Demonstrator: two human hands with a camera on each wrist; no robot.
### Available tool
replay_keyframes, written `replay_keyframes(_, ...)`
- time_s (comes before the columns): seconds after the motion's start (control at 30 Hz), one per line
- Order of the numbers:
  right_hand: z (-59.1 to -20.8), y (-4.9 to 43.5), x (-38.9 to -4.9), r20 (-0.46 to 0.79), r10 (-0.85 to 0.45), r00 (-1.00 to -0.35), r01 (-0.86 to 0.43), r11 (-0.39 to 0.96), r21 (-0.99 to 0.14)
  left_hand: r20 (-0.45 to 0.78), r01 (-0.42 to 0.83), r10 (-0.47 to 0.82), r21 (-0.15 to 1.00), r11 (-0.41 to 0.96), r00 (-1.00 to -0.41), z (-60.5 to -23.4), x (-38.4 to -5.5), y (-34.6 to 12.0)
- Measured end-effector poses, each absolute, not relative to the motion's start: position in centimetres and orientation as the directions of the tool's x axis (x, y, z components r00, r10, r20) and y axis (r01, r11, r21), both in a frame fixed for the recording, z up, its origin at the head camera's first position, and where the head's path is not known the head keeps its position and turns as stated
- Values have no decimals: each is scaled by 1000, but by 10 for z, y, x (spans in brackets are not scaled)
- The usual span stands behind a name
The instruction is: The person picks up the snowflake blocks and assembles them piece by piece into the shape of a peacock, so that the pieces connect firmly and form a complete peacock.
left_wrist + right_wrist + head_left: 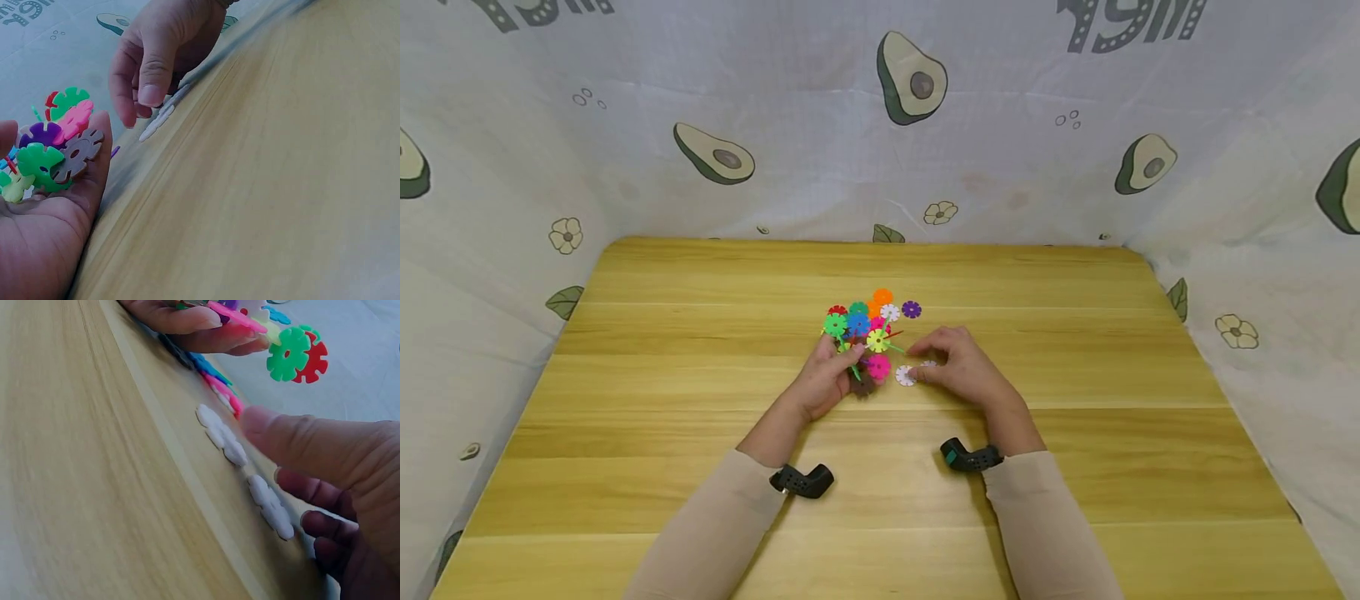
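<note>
My left hand (823,379) holds a cluster of joined, notched plastic flower discs, with its thumb across the near side. A brown disc (78,156), a green disc (40,165) and a pink disc (878,367) show in that cluster. The right hand (967,367) hovers low over the table, thumb and forefinger apart with nothing seen between them. Beneath it lie two white discs (220,434), flat on the wood; in the head view its thumb partly covers one white disc (904,376). Whether the thumb touches that disc I cannot tell.
Loose discs lie on the table beyond the cluster, among them a purple disc (912,309) and an orange disc (882,297). The wooden table (700,333) meets a white avocado-print cloth (820,167) at its back and sides.
</note>
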State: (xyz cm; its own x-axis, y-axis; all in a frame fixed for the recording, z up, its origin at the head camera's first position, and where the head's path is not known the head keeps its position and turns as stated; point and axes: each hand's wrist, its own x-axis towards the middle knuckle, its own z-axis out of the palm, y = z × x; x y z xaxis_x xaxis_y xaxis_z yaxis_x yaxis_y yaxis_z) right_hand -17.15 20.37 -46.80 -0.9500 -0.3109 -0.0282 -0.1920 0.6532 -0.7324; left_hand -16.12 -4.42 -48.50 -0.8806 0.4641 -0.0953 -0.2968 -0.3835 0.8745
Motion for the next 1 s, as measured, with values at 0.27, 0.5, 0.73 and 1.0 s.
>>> replay_keyframes(0.27,-461,204,-171,-124,-352,-928,-193,736,-649,-110,-310,452,865,-396,-885,-482,-162,-44)
replay_keyframes(0.5,-460,200,-171,-78,-366,-927,-234,730,-642,-141,-337,434,844,-418,-890,-480,-162,-42)
replay_keyframes(0.73,-464,175,-167,-37,-390,-920,-295,752,-590,-144,-325,398,838,-438,-906,-478,-161,-43)
replay_keyframes(1.0,-465,151,-159,5,-479,-878,-396,719,-571,-110,-228,233,784,-577,-966,-479,-166,-44)
